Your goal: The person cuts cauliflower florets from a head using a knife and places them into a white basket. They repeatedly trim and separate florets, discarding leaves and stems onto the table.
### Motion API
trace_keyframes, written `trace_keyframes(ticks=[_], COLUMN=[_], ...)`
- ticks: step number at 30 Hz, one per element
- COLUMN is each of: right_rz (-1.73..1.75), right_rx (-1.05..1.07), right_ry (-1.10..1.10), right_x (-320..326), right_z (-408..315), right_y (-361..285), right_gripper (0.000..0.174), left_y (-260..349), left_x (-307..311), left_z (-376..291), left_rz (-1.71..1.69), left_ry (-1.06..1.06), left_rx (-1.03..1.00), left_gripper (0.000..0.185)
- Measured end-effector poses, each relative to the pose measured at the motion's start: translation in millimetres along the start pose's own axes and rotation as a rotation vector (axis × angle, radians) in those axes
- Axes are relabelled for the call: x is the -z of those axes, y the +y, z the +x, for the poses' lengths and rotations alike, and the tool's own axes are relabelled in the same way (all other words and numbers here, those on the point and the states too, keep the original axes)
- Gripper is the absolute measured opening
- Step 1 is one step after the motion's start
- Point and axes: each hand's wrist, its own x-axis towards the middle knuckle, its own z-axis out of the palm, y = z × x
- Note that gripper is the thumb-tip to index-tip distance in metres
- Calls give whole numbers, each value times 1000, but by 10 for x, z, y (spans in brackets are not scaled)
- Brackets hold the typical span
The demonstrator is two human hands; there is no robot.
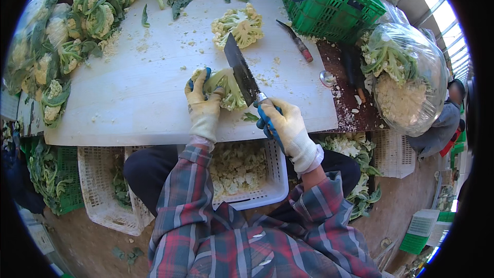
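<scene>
My left hand (203,102), in a white glove with blue fingertips, holds a piece of cauliflower (227,87) on the white board (127,96). A cleaver (241,71) with a dark blade is gripped by its handle in my gloved right hand (281,123). Its blade stands along the right side of that piece, pointing away from me; whether it touches is unclear. Just beyond the blade's tip lies another cut cauliflower piece (241,27). A curved knife (295,41) with a red handle end rests farther right on the board.
Whole cauliflowers (94,7) with leaves are heaped at left. A green crate (332,7) stands at back right, beside plastic-wrapped cauliflower (405,81). Below the board's near edge, a white basket (278,177) between my knees holds florets. Another person (436,123) is at far right.
</scene>
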Motion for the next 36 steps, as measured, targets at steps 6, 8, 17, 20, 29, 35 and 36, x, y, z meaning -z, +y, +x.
trace_keyframes(ticks=[6,8,17,20,29,35,36], right_rz=[74,93,-64,-76,-366,-136,18], right_rx=[-113,-134,25,-5,-41,272,208], right_ry=[-13,-15,166,123,68,103,86], right_x=[19,1,-150,-143,-261,-164,-133], right_z=[91,104,-339,-196,428,205,104], right_y=[-2,-17,-168,-21,611,830,679], right_gripper=[39,37,30,30,41,30,31], left_y=[59,80,171,208,175,34,93], left_x=[10,20,-43,-63,-110,260,485], left_z=[-43,-52,-105,-127,-131,211,286], left_rz=[-30,-31,-109,-58,-95,198,323], left_ry=[-11,-3,27,24,39,139,98], left_rx=[-3,-2,43,72,26,-28,-30], left_gripper=[63,62,61,61,60,63,63])
